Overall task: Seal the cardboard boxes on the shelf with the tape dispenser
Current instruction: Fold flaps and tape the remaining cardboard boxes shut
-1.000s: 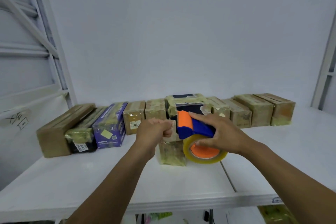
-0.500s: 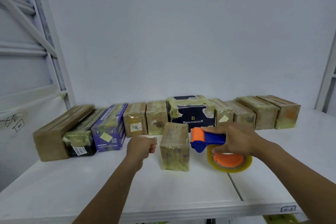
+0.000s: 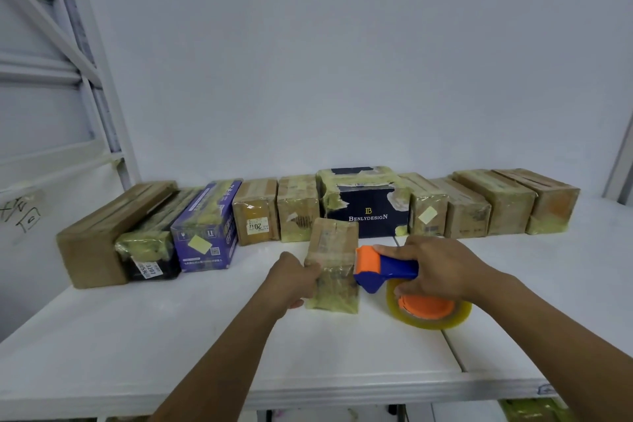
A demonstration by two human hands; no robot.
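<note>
Small upright brown cardboard box (image 3: 331, 271) stands near the front middle of the white metal shelf (image 3: 171, 336), ahead of the back row. It is already wrapped in glossy, wrinkled yellowish tape, thickest at its base, so sealing looks well along. Blue-handled plastic tape dispenser with orange head (image 3: 383, 267) sits at the box's right edge, apparently touching it. Its round clear-yellow tape roll on an orange hub (image 3: 428, 313) hangs low over the shelf. Left hand (image 3: 294, 279) grips the box's left side, fingers curled round the edge. Right hand (image 3: 435, 267) is wrapped tight round the dispenser handle. Behind stands a row of rectangular cartons (image 3: 479, 209) against the wall, mostly taped and shiny, including a navy printed box (image 3: 368, 216) and a purple one (image 3: 205, 233). The long plain brown carton far left (image 3: 102, 233) looks matte, likely still to do.
</note>
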